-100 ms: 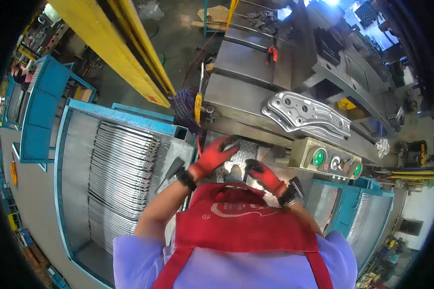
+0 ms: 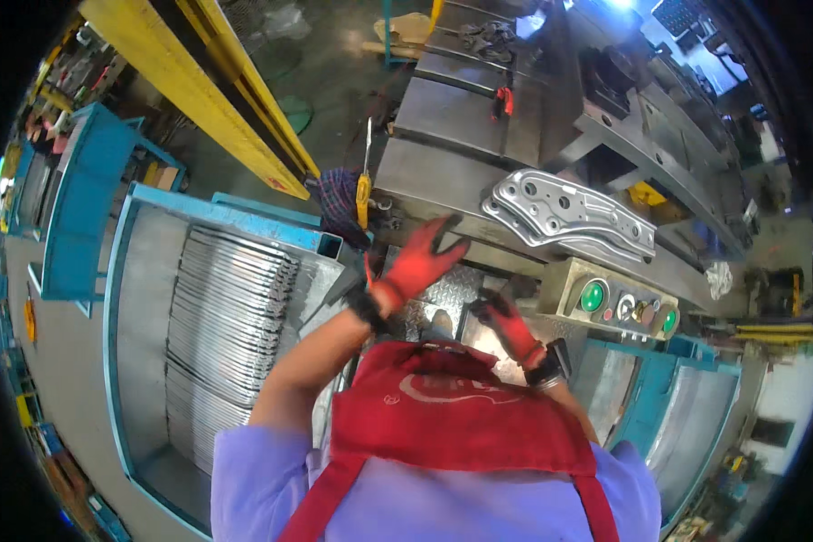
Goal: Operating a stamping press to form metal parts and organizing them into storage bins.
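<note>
Has just carried the red-gloved left hand (image 2: pixel 427 262) farther out toward 12 o'clock than a moment ago, up to the near edge of the steel machine bed (image 2: pixel 452 172), and has opened its fingers wider. Moves the right hand (image 2: pixel 509 329) barely at all, at 4 o'clock from the left. Leaves the silvery stamped metal part (image 2: pixel 569 212) in the same place on the bed, so brings the left hand nearer to that part without touching it. Shows the left thumb and fingers well spread, with nothing between them. Bends the right fingers loosely, parted rather than pressed together, and seems to grip nothing there, though with dark, blurred tips hard to read against the floor plate (image 2: pixel 450 291). Finds the metal part at 2 o'clock from the left hand and 1 o'clock from the right, lying along the near side of the bed, apart from both. Meets the control box (image 2: pixel 611 294) between 2 and 3 o'clock from the right hand, untouched. Has a dark plaid cloth (image 2: pixel 339 203) at 10 o'clock from the left hand, and a blue-framed bin (image 2: pixel 113 298) at 8 o'clock, with closely stacked metal pieces (image 2: pixel 230 316) inside.
</note>
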